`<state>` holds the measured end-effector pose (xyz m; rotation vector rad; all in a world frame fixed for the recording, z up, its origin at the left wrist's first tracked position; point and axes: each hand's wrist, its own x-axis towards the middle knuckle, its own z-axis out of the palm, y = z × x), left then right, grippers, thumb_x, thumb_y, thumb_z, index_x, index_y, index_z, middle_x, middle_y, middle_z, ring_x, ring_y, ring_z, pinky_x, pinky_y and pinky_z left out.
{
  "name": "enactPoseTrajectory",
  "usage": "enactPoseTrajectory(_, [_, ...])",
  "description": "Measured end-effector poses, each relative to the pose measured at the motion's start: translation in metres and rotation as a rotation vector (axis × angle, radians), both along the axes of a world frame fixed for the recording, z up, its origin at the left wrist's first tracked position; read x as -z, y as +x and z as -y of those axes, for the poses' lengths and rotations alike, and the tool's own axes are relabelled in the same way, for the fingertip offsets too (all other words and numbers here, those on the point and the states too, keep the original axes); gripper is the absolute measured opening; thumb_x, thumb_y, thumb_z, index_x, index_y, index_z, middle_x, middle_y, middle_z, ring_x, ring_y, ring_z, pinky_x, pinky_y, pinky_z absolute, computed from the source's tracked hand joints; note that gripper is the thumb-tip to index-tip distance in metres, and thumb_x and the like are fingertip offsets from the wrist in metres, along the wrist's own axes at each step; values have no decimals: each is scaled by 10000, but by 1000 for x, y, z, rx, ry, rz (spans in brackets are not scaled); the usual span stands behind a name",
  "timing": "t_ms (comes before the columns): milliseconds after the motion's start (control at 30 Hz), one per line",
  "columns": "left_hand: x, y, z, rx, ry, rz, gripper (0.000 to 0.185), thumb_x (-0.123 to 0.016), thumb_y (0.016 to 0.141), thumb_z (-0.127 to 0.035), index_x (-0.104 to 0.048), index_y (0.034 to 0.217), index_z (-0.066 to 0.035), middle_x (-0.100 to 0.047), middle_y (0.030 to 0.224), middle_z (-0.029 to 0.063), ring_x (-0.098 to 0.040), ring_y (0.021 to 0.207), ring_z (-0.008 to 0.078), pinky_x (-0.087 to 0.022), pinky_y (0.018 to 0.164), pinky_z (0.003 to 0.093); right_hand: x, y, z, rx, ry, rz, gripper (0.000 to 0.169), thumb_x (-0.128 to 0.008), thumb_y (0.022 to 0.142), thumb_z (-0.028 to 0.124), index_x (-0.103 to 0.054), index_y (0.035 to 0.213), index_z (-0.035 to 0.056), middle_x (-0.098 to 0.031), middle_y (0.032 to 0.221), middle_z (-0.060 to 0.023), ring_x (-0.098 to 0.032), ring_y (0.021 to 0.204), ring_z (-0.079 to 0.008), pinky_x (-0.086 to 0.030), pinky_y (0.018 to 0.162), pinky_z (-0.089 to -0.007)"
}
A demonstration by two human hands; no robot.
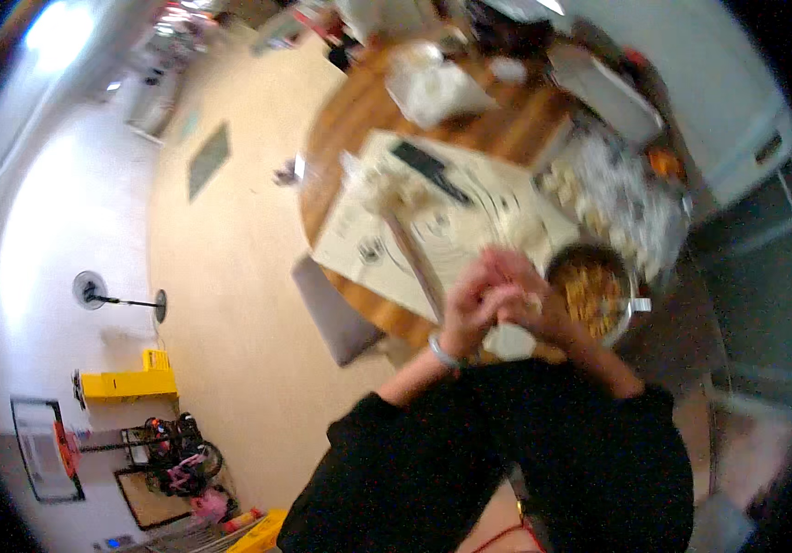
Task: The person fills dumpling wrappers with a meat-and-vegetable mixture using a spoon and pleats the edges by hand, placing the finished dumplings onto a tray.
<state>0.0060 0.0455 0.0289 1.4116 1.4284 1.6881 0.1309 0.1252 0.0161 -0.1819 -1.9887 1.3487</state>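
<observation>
My left hand [475, 304] and my right hand [524, 297] meet over the near edge of a round wooden table, fingers bent together around a small pale piece, perhaps dough; blur hides its shape. Just ahead lies a pale printed mat [347, 256]. On it rest a wooden rolling pin [413, 266], a floury pale heap [396, 190], a pale round lump [526, 231] and a dark flat tool [430, 166]. Beside my right hand stands a metal bowl of chunky brownish filling [589, 294] with a utensil in it. A white round item [510, 341] lies below my hands.
To the right, a tray holds several pale dumpling-like pieces [565, 186] beside clear plastic. A white bag [437, 93] and a pale tray [607, 90] stand farther back. A grey seat [334, 311] is tucked at the table's left edge. A standing fan [92, 290] is far left.
</observation>
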Motion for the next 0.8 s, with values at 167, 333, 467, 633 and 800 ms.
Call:
enactPoseTrajectory(167, [-55,5,3,256,-179,499,164,-566,901,-112,-539,1038,-26,-593,837,40,-578,704,99,-487,584,216,-47,12,-3,-19,-245,12,642,-527,891,424,-386,1335,-17,-438,1275,-156,-438,1148,-230,-362,958,-349])
enactPoseTrajectory(333, [-64,17,11,194,-134,404,160,-609,859,-56,-597,981,47,-546,1008,81,-611,732,147,-529,599,246,-64,25,-3,-92,-256,100,509,-470,934,308,-382,1361,45,-587,978,-101,-544,884,-178,-441,827,-316])
enactPoseTrajectory(467, [-72,21,15,145,-110,189,273,-617,858,-96,-537,1093,17,-490,1116,85,-582,866,151,-518,687,264,-88,42,-8,-186,-316,250,516,-454,941,318,-362,1369,45,-606,960,-87,-516,732,-124,-446,686,-273])
enactPoseTrajectory(633, [-73,45,7,338,-12,517,609,-644,849,-266,-286,1307,-83,-385,1251,94,-495,1009,152,-481,761,292,-88,41,-3,-147,-476,85,550,-425,950,366,-316,1391,54,-582,885,-37,-454,658,-77,-410,586,-228])
enactPoseTrajectory(800, [-43,51,-2,305,-78,519,747,-648,834,-367,-192,1357,-90,-369,1312,113,-488,1059,185,-463,819,304,-86,51,-12,-291,-365,147,540,-413,950,368,-327,1386,61,-588,908,-51,-461,656,-84,-416,582,-227])
